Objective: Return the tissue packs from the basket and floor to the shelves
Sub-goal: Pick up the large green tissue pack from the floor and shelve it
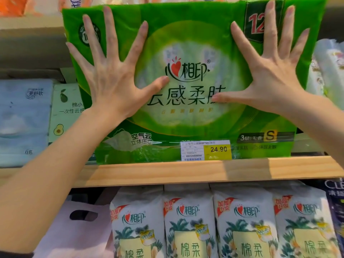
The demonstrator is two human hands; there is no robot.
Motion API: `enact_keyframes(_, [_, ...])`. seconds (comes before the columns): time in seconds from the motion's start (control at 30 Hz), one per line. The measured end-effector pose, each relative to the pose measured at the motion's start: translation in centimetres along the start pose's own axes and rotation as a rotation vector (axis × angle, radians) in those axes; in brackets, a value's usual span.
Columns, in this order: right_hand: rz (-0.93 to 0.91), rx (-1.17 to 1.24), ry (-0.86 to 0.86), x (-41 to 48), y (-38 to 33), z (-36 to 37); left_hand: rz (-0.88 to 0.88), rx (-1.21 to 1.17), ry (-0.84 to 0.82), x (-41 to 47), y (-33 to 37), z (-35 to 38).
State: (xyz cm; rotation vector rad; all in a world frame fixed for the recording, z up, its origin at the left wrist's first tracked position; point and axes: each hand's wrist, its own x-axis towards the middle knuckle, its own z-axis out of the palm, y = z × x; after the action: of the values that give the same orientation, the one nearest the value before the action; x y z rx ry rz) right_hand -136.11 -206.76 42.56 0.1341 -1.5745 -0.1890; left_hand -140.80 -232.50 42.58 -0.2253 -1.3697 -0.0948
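Observation:
A large green tissue pack (188, 53) stands upright on the wooden shelf (204, 172), its printed front facing me. My left hand (113, 71) lies flat on the left half of that front with fingers spread wide. My right hand (270, 71) presses flat on the right half, fingers also spread. Neither hand curls around the pack; both palms only touch its face. A white and yellow price tag (205, 150) reading 24.90 sits at the pack's lower edge.
Left of the green pack stand a pale blue pack (24, 120) and a white avocado-print box (65, 112). Clear-wrapped packs (327, 71) are at the right. The shelf below holds several white palm-print packs (189, 222) and a pink carrier bag (78, 229).

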Motion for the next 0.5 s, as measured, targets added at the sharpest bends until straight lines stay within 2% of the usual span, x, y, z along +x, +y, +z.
enact_keyframes(0.27, [0.007, 0.006, -0.062, 0.3, 0.3, 0.0, 0.008, -0.018, -0.045, 0.4, -0.3, 0.4])
enact_keyframes(0.43, [0.051, 0.074, -0.345, 0.8, 0.4, 3.5, 0.036, -0.011, -0.305, 0.9, -0.4, 4.2])
enact_keyframes(0.5, [0.079, 0.103, -0.373, 0.1, 0.4, 4.9, 0.031, -0.026, -0.338, -0.1, -0.2, 5.6])
